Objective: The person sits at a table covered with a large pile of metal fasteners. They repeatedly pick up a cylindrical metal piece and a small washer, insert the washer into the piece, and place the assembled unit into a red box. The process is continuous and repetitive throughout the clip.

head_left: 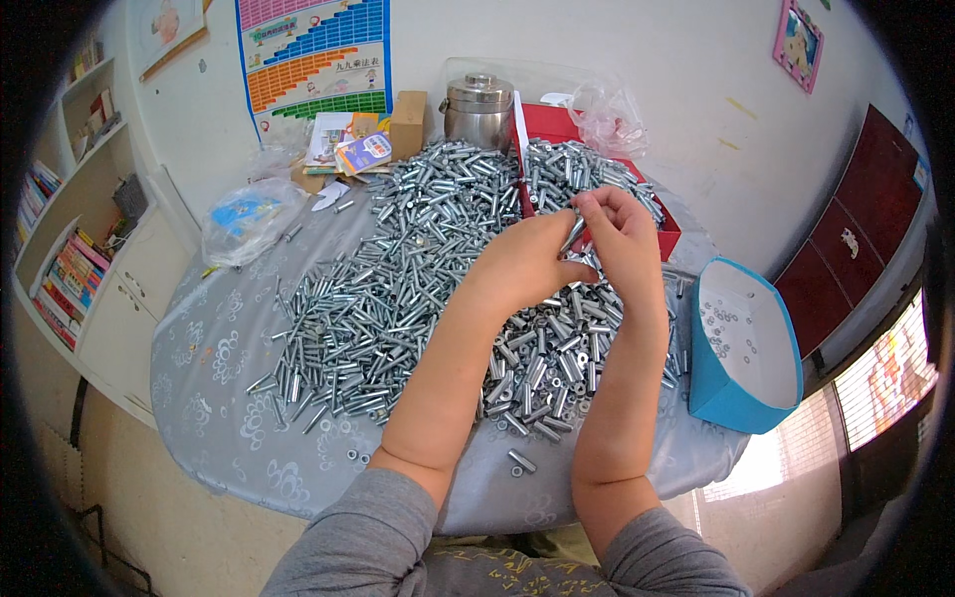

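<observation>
My left hand [525,257] and my right hand [627,237] are raised together over the right part of a big heap of metal bolts [368,298]. Between them is a slim silvery bolt [574,233], gripped by the closed fingers of my left hand. The thumb and forefinger of my right hand pinch at its upper end; whether a small part sits there is hidden. Short metal sleeves [537,373] lie below my wrists, nearer to me. A red box [670,241] just beyond my hands holds more metal pieces.
A blue box [741,406] with small nuts or washers inside stands at the table's right edge. Behind the heap are a steel pot [479,109] and a cardboard box [408,121]. A clear plastic bag [249,221] lies at left. Loose nuts [353,456] lie near the front.
</observation>
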`<state>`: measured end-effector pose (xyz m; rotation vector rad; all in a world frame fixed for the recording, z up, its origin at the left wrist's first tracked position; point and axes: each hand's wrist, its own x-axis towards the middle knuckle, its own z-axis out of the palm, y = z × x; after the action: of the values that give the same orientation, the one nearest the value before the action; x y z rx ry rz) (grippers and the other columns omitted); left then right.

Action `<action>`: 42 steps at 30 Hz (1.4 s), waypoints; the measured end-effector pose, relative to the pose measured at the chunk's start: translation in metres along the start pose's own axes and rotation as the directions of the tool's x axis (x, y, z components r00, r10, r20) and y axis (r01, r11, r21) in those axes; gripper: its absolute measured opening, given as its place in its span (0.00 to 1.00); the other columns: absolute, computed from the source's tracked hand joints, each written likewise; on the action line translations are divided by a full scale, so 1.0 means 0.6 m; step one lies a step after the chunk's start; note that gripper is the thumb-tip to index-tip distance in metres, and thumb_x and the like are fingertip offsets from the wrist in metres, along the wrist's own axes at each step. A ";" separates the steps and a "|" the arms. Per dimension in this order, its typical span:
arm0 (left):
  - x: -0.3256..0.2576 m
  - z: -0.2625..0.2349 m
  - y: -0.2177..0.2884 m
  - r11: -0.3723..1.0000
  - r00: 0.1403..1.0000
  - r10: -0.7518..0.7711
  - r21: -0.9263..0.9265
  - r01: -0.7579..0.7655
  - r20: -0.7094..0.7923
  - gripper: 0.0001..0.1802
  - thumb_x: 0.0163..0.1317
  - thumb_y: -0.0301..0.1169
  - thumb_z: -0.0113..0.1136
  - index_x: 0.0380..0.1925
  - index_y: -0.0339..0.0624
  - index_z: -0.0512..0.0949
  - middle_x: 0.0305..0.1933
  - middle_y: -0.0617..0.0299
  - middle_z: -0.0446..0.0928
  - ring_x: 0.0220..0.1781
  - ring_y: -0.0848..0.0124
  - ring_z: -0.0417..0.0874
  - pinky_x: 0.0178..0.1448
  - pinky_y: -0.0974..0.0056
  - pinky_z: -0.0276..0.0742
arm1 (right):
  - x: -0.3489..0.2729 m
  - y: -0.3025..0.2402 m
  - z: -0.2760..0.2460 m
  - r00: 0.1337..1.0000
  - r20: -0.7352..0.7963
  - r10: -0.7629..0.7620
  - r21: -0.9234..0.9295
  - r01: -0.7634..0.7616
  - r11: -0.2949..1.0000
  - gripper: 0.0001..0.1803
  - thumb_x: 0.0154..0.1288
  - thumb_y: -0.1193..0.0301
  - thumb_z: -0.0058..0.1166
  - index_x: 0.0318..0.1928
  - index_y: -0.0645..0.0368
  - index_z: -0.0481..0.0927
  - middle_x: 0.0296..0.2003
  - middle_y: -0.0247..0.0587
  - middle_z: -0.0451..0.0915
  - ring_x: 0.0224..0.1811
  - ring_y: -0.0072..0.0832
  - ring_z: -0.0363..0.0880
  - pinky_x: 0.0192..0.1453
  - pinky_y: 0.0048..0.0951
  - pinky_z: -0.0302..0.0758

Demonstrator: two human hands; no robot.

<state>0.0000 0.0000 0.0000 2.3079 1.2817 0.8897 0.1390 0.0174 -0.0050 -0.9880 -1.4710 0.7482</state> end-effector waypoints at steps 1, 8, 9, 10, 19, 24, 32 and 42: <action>0.001 0.003 -0.004 1.000 0.999 0.011 0.003 -0.011 -0.032 0.21 0.46 0.38 0.67 0.36 0.38 0.72 0.40 0.50 0.77 0.43 0.54 0.79 0.45 0.56 0.74 | -0.004 -0.009 0.001 0.998 -0.064 0.010 -0.133 -0.018 0.991 0.16 0.57 0.59 0.57 0.37 0.59 0.78 0.22 0.36 0.78 0.22 0.24 0.74 0.28 0.29 0.70; 0.014 0.039 -0.004 0.927 0.913 0.197 0.372 -0.055 -0.357 0.15 0.49 0.37 0.64 0.28 0.38 0.71 0.31 0.54 0.75 0.36 0.56 0.78 0.37 0.56 0.74 | 0.001 -0.002 -0.013 0.993 -0.107 0.059 -0.490 -0.104 0.866 0.13 0.59 0.63 0.52 0.33 0.62 0.78 0.21 0.38 0.76 0.23 0.18 0.72 0.27 0.24 0.68; 0.014 0.039 -0.002 0.936 0.914 0.192 0.346 -0.061 -0.359 0.15 0.50 0.37 0.63 0.28 0.38 0.71 0.31 0.55 0.75 0.36 0.56 0.78 0.36 0.57 0.74 | 0.000 -0.003 -0.010 0.994 -0.102 0.049 -0.328 -0.080 0.941 0.14 0.60 0.63 0.52 0.33 0.63 0.77 0.22 0.37 0.76 0.24 0.19 0.73 0.28 0.24 0.68; 0.013 0.039 0.000 0.945 0.914 0.187 0.320 -0.067 -0.360 0.14 0.50 0.36 0.63 0.27 0.39 0.71 0.31 0.55 0.76 0.36 0.57 0.79 0.36 0.57 0.74 | -0.002 -0.006 -0.006 0.994 -0.100 0.038 -0.156 -0.054 0.986 0.15 0.60 0.62 0.51 0.34 0.63 0.77 0.22 0.37 0.75 0.25 0.20 0.73 0.28 0.24 0.68; 0.014 0.041 -0.003 0.970 0.932 0.158 0.229 -0.084 -0.326 0.15 0.50 0.39 0.62 0.28 0.40 0.73 0.31 0.54 0.77 0.35 0.56 0.80 0.36 0.55 0.74 | -0.007 -0.010 -0.004 0.995 -0.090 0.052 -0.095 -0.061 0.994 0.12 0.58 0.70 0.44 0.37 0.64 0.76 0.24 0.36 0.75 0.25 0.21 0.72 0.31 0.24 0.69; 0.013 0.035 0.001 0.977 0.959 0.116 0.204 -0.063 -0.258 0.16 0.49 0.42 0.62 0.26 0.40 0.74 0.30 0.54 0.77 0.35 0.56 0.79 0.36 0.56 0.74 | -0.010 -0.014 -0.008 0.992 -0.125 0.025 -0.029 -0.029 0.999 0.13 0.56 0.70 0.42 0.37 0.64 0.77 0.24 0.39 0.76 0.28 0.24 0.74 0.35 0.26 0.69; 0.017 0.040 -0.014 0.975 0.952 0.140 0.205 -0.085 -0.271 0.19 0.48 0.45 0.63 0.25 0.39 0.74 0.29 0.54 0.77 0.35 0.57 0.79 0.37 0.56 0.74 | -0.010 -0.006 -0.014 0.989 -0.145 0.022 -0.224 -0.055 0.973 0.15 0.55 0.70 0.41 0.39 0.61 0.78 0.24 0.41 0.76 0.27 0.28 0.74 0.35 0.29 0.69; 0.013 0.034 -0.003 0.974 0.969 0.073 0.226 -0.019 -0.236 0.18 0.48 0.44 0.64 0.27 0.39 0.75 0.30 0.54 0.77 0.35 0.57 0.80 0.37 0.56 0.75 | -0.017 -0.022 -0.018 0.991 -0.126 0.046 -0.269 -0.079 0.960 0.15 0.55 0.69 0.43 0.40 0.62 0.77 0.25 0.42 0.78 0.27 0.27 0.75 0.35 0.28 0.70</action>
<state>0.0158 0.0074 -0.0135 2.4679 1.5013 1.1260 0.1475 0.0014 0.0038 -1.2727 -1.4695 0.5284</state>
